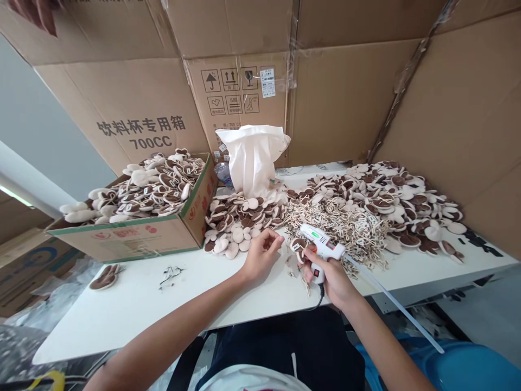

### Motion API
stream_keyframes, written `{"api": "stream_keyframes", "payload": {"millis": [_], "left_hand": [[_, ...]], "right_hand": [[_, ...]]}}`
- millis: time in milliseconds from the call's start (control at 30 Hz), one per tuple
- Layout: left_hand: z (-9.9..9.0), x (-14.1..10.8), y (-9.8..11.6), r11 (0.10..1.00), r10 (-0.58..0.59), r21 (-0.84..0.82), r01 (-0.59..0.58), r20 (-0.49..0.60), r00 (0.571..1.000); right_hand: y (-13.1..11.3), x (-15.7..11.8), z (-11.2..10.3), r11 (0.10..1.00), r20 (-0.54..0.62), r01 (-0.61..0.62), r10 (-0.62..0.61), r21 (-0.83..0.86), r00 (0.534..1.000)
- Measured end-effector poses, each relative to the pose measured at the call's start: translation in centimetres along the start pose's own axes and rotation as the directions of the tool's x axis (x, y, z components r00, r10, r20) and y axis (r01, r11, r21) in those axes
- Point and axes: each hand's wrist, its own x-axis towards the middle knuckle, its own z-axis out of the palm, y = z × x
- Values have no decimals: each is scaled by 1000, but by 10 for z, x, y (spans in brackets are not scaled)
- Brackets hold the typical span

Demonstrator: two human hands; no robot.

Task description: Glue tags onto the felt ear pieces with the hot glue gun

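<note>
My right hand (pixel 336 279) is wrapped round a white hot glue gun (pixel 325 247), with a long translucent glue stick (pixel 394 304) trailing from its back. A small brown-and-white plush piece (pixel 299 245) with a dark label is at that hand's fingers, in front of the gun's grip. To the left, my left hand (pixel 260 255) is closed with thumb and fingertips together; whatever it pinches is too small or hidden to make out. Just beyond it lies a pile of plush pieces (pixel 240 233). Behind the gun is a heap of thin cream cord loops (pixel 345 222).
At left, a cardboard box (pixel 134 239) brims with plush pieces. A larger plush pile (pixel 402 201) spreads at right. One finished-looking piece (pixel 105 277) and dark scraps (pixel 171 276) lie on the white table (pixel 163 315). A white bag (pixel 254 157) stands before tall cardboard walls (pixel 345 103).
</note>
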Motion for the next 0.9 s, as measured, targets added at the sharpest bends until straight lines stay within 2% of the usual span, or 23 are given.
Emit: {"api": "stream_keyframes", "payload": {"millis": [167, 367, 533, 700, 800, 900], "left_hand": [[1, -3, 5, 997, -2, 80, -4, 84, 996], [0, -5, 11, 1000, -7, 15, 5, 120, 993], [0, -6, 10, 996, 46, 69, -56, 143, 989], [0, -8, 13, 995, 70, 51, -86, 262, 963], [0, -9, 16, 990, 70, 94, -102, 297, 952], [1, -9, 17, 982, 39, 166, -89, 283, 958]], "right_hand": [[-1, 1, -3, 997, 51, -18, 15, 71, 999], [-4, 2, -5, 988, 93, -38, 24, 147, 995], [-5, 0, -5, 989, 85, -34, 22, 142, 996], [-3, 1, -5, 991, 90, -30, 18, 133, 996], [-1, 0, -4, 997, 89, -18, 11, 78, 996], [0, -4, -5, 999, 80, -40, 40, -12, 996]]}}
